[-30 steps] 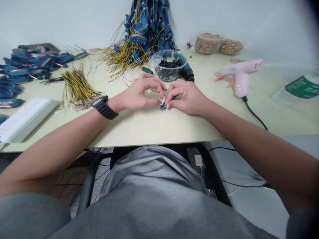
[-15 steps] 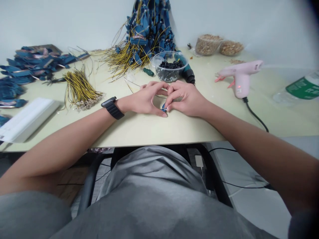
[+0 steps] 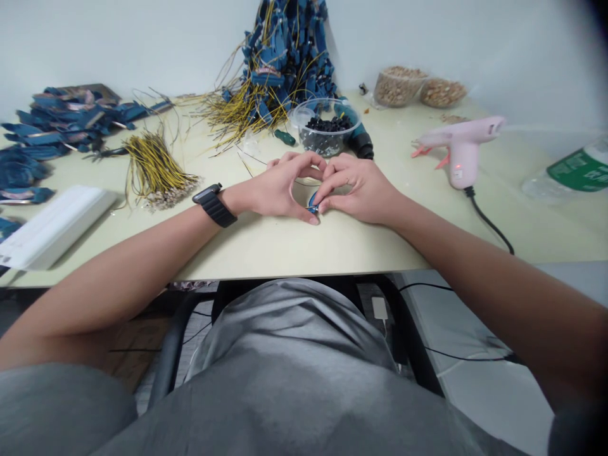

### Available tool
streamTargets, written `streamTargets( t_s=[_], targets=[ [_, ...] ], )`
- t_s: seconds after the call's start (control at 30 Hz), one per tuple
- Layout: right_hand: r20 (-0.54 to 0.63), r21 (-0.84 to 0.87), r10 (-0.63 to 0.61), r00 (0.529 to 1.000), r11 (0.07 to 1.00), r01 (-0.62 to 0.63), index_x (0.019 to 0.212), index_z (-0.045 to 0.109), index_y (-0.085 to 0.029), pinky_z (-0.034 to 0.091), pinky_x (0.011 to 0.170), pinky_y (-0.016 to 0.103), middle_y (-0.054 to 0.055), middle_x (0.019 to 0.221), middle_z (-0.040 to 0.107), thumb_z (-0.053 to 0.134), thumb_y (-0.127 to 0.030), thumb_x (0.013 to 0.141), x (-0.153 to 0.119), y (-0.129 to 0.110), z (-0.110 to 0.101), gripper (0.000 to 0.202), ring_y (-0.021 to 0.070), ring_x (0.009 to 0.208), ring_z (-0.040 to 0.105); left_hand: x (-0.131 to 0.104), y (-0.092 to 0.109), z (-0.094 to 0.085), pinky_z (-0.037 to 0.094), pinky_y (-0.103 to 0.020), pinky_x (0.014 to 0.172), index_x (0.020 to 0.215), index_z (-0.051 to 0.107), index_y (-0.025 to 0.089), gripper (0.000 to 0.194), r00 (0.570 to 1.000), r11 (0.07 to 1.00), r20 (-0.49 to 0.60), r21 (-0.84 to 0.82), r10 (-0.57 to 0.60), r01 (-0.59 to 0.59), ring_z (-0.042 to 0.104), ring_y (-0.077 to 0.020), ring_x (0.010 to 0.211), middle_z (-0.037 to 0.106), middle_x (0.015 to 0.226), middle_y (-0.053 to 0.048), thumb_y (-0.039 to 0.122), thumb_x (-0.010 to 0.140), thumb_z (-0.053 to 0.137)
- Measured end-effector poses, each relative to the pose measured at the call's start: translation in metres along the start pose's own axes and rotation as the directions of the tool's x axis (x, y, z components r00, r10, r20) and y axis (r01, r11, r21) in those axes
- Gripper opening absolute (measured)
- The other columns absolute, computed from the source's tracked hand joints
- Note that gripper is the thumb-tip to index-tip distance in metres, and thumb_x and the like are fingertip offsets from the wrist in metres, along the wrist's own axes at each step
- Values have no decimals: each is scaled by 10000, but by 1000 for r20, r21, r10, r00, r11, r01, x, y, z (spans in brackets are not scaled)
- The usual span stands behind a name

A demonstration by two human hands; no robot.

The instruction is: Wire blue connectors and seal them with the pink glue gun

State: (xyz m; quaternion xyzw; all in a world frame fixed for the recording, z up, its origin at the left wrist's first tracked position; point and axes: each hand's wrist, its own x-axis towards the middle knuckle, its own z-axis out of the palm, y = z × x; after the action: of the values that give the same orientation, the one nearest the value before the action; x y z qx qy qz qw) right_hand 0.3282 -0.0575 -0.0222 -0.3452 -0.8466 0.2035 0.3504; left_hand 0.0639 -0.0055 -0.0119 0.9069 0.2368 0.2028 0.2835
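Observation:
A small blue piece with a shiny metal-like part is held between both hands above the table's front part. My right hand pinches it between thumb and fingers. The thumb of my left hand presses at its lower left side, while the left fingers curve round behind and meet the right fingertips. A thin dark wire shows between the hands. What exactly the small piece is cannot be made out.
Behind the hands stands a clear tub of black parts beside a green tool. Yellow wires and a white box lie left. A pink glue gun and a bottle are right. Blue strips hang at the back.
The hands keep nearly the same place and hold. Slightly more of the blue piece shows between the fingers. The whole view has shifted a little.

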Motion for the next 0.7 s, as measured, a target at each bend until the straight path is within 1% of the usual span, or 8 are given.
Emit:
streamTargets(
  t_s=[0.07, 0.23, 0.33, 0.4, 0.5, 0.6, 0.7],
  targets=[
    [-10, 4, -3, 1000, 1000, 3, 890, 966, -328, 579, 1101, 560, 64, 1007, 789, 1029, -342, 903, 0, -1, -1, 66, 320, 1080, 686, 0, 0, 0, 322, -728, 1463, 1598, 668, 308, 1196, 1000, 1000, -4, -12, 3, -3, 541, -498, 1693, 753, 1610, -169, 894, 646, 1093],
    [-34, -6, -5, 999, 1000, 5, 921, 967, -319, 579, 1033, 493, 47, 1000, 802, 1030, -295, 868, -1, -2, -4, 86, 302, 1062, 708, 0, -3, 1, 404, -687, 1449, 1598, 669, 315, 1219, 1000, 999, -5, -39, -2, 2, 551, -506, 1723, 713, 1649, -175, 920, 627, 1090],
    [-51, -1, -29, 998, 1000, 29, 940, 965, -309, 569, 989, 458, 41, 998, 798, 1022, -267, 861, -1, 0, -4, 106, 289, 1045, 708, 2, -8, 2, 420, -712, 1446, 1589, 672, 316, 1266, 1000, 1000, -22, -25, 2, -2, 549, -514, 1720, 703, 1640, -171, 989, 590, 1061],
    [-56, 1, -58, 997, 998, 59, 959, 964, -297, 560, 988, 447, 39, 1003, 797, 1015, -250, 858, -1, 2, -4, 122, 279, 1037, 705, 2, -12, 3, 443, -734, 1429, 1578, 677, 323, 1293, 999, 1000, -38, -18, 13, -14, 556, -515, 1705, 710, 1620, -161, 1030, 558, 1043],
    [-54, -2, -78, 995, 997, 78, 966, 961, -282, 549, 1000, 443, 39, 1003, 802, 1001, -227, 848, -1, 5, -2, 136, 274, 1034, 695, 3, -14, 4, 474, -738, 1398, 1571, 684, 315, 1307, 998, 1000, -61, -7, 29, -30, 581, -510, 1666, 716, 1596, -160, 1037, 543, 1043],
    [-53, 3, -79, 995, 997, 80, 948, 951, -277, 544, 996, 441, 38, 999, 808, 995, -220, 835, 0, 5, 0, 133, 275, 1025, 688, 2, -12, 4, 461, -741, 1390, 1576, 688, 311, 1288, 997, 999, -71, 24, 30, -28, 608, -498, 1627, 720, 1571, -157, 1018, 561, 1050],
    [-51, 0, -66, 996, 998, 66, 930, 939, -273, 537, 981, 440, 39, 992, 802, 995, -230, 830, 1, 4, -1, 123, 279, 1019, 683, 1, -9, 4, 413, -773, 1388, 1574, 684, 323, 1235, 997, 997, -74, 74, 16, -11, 613, -490, 1596, 739, 1536, -150, 1003, 606, 1041]
  ],
)
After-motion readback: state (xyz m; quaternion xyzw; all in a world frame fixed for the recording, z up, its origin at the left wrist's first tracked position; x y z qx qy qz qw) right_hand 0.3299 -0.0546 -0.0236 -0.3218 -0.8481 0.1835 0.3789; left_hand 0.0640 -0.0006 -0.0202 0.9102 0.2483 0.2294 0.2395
